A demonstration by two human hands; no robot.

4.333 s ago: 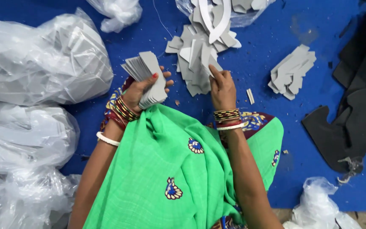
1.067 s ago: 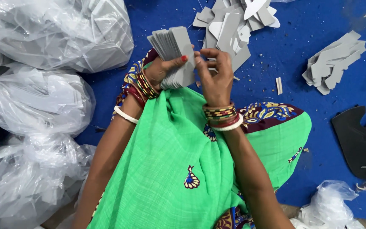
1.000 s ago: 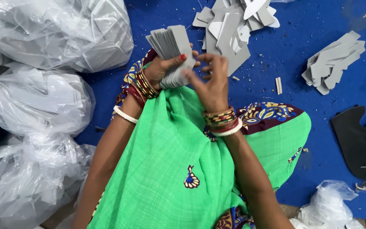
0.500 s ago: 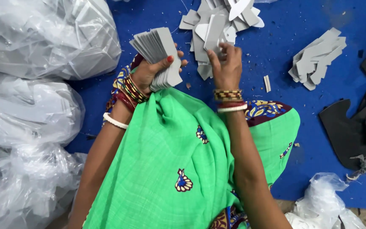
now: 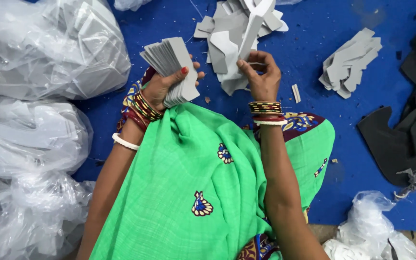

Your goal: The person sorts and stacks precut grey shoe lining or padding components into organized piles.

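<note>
Up close, the fingers of the right hand [image 5: 262, 77] are pressed together in a pinch on one flat grey cut piece [image 5: 255, 30], a long strip that stands up from the loose pile of grey pieces [image 5: 227, 33] lying on the blue mat [image 5: 314, 43] just ahead of the knees. The left hand [image 5: 162, 86] is curled shut around a thick stack of grey pieces [image 5: 172, 67], thumb across the front, the sheets fanned slightly at their top edges; the pieces look thin, matte and stiff, like foam or board, with straight sides and cut corners. Both wrists carry bangles, and a green cloth with small embroidered motifs [image 5: 193, 183] covers the lap below them. Further right on the mat lies a smaller heap of the same grey shapes [image 5: 350, 62], and beyond it black sheet offcuts [image 5: 405, 135] with curved cut-outs. To the left, crinkled clear plastic bags [image 5: 44, 53] hold more grey pieces, dimly visible through the film; another clear bag [image 5: 371, 236] sits at the lower right, its contents hard to tell.
</note>
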